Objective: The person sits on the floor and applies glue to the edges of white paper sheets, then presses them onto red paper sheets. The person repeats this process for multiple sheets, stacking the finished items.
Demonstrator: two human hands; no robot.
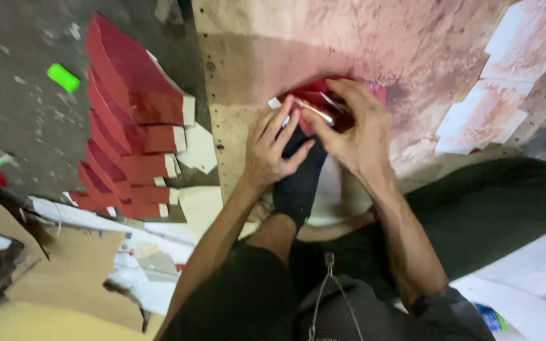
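On the stained pink board (349, 44) that served as the work surface, both hands met over a red card piece (316, 95). The left hand (272, 148) had its fingers curled narrowly, pinching the near edge of the red piece along with a small white tab (275, 102). The right hand (354, 129) was closed around the piece from above, thumb and fingers pressing its folded part, and a thin pale strip (316, 111) showed between the two hands. A foot in a black sock (298, 183) lay just below the hands. To the left, a row of red folded pieces (131, 126) with white ends lay overlapping on the floor, with a green scrap (63, 77) well apart from them.
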